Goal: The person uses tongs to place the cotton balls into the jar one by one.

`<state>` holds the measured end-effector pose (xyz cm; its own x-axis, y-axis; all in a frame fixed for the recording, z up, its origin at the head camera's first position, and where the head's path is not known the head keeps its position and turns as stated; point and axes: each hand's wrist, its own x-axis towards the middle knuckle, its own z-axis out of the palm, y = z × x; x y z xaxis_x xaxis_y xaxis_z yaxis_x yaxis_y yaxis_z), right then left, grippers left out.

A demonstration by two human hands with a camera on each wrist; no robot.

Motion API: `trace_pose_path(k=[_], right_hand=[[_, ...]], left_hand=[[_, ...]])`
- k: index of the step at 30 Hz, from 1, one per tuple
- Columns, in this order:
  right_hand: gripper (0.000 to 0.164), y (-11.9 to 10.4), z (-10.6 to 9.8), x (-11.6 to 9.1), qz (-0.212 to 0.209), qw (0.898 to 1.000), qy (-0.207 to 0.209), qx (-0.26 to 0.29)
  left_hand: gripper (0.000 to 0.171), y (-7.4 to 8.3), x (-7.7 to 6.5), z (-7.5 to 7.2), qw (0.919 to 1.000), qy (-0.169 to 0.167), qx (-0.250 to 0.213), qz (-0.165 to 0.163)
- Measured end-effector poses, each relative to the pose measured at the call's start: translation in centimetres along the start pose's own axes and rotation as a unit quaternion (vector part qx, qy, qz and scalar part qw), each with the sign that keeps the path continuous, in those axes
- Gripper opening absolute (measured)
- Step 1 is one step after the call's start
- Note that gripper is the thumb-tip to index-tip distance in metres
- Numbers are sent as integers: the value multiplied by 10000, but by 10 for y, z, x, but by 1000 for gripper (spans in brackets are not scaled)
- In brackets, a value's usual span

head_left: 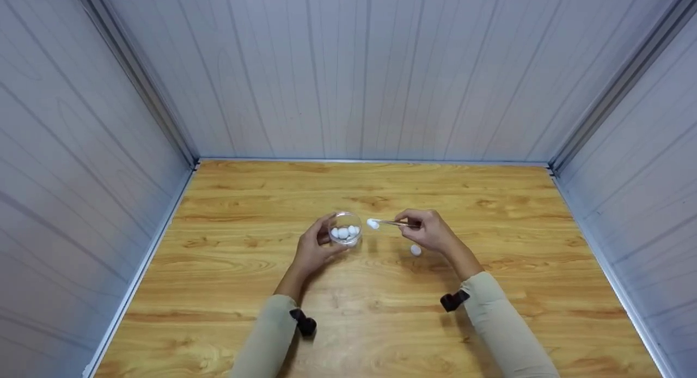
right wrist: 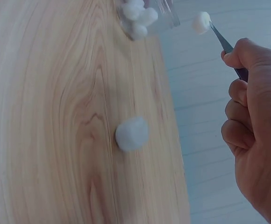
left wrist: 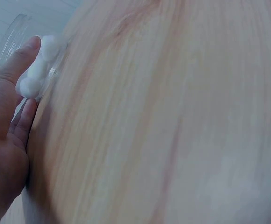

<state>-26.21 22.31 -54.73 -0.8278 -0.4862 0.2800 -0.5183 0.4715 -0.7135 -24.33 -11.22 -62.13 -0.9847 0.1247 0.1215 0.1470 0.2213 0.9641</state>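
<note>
My left hand (head_left: 314,250) holds a clear jar (head_left: 344,218) on the wooden table, thumb on one side and fingers on the other. Several white cotton balls (left wrist: 36,69) lie inside it. With my right hand (head_left: 430,232) I pinch a pair of metal tweezers (right wrist: 223,41), their tips pointing left toward the jar. A cotton ball (right wrist: 202,22) is gripped at the tips, raised above the table just right of the jar's rim and apart from it. One more cotton ball (head_left: 415,250) lies on the table below my right hand.
The wood-grain table (head_left: 348,323) extends around both hands. Pale panelled walls (head_left: 348,73) close it in at the back, left and right. Each forearm wears a small black camera (head_left: 306,326) on a strap.
</note>
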Motion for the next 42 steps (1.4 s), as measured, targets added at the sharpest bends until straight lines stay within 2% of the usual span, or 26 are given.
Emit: trace_pose_path(k=[15, 20, 29, 37, 42], right_hand=[[18, -7, 31, 23, -9, 9990, 172, 423], [20, -12, 39, 28, 34, 9991, 115, 411], [19, -15, 48, 35, -59, 9989, 117, 448], [20, -14, 50, 35, -192, 9988, 83, 444], [22, -13, 50, 34, -218, 9989, 59, 419]], left_hand=[[83, 1, -1, 1, 9998, -12, -182, -103], [84, 1, -1, 1, 9997, 27, -174, -162], [86, 2, 0, 1, 9999, 40, -97, -128], [84, 0, 0, 0, 10000, -74, -44, -20], [83, -1, 0, 0, 10000, -35, -88, 25]])
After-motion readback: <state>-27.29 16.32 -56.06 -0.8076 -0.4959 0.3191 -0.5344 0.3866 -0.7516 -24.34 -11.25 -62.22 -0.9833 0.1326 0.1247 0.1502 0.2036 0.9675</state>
